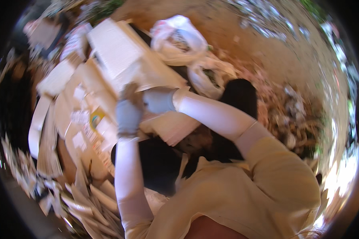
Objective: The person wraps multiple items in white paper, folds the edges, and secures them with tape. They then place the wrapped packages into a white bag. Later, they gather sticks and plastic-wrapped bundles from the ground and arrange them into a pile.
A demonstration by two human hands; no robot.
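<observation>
My left hand point(129, 112) wears a grey glove with brown, soiled fingers. Close beside it, my right hand point(159, 100), gloved the same way, bends inward at the wrist and grips the paper sheets point(151, 74) above my lap. Motion blur hides the fingertips, so the left hand's hold on the paper is unclear. A lower pile of pinkish paper point(176, 128) sticks out under the right forearm, over my dark-clad legs. Just beyond the hands lies a thick stack of white paper point(116, 44), its upper face faintly lined.
Flattened cardboard and paper scraps point(80, 140) spread on the left, beside thick paper bundles point(46, 140). Two whitish plastic bags, one farther point(179, 56) and one nearer point(203, 80), stand right of the stack. Shredded litter point(290, 119) covers ground at right. Cardboard pieces point(89, 206) lie lower left.
</observation>
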